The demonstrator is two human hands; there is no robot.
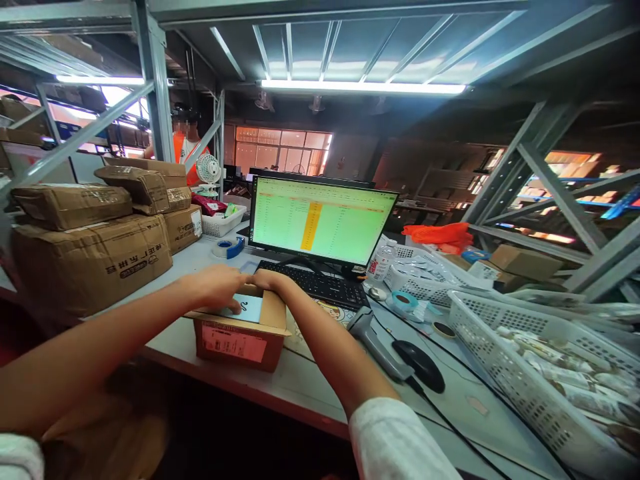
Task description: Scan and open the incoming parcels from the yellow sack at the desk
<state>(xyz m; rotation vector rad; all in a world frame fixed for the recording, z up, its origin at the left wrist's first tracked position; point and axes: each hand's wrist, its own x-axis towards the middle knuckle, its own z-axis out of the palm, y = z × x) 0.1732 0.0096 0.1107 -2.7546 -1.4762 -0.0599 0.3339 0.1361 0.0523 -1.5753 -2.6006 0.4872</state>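
Observation:
A small open cardboard box (237,343) stands at the front edge of the desk, a printed label (234,343) on its near side. Within its opening lies a pale blue flat piece (251,309) with a dark curved mark. My left hand (215,288) reaches across the box's left side to its far edge, the thumb bent down by the pale blue piece. At the far right corner, my right hand (267,279) is bent over the box's edge, fingers closed and partly hidden. The two hands nearly meet there.
Behind the box are a keyboard (320,283) and a monitor (323,220). To the right lie a barcode scanner (380,343), a black mouse (419,365), cables, and white baskets (505,367) of packets. Cardboard cartons (95,263) are stacked left, near a blue tape dispenser (230,249). A person (187,150) is in the background.

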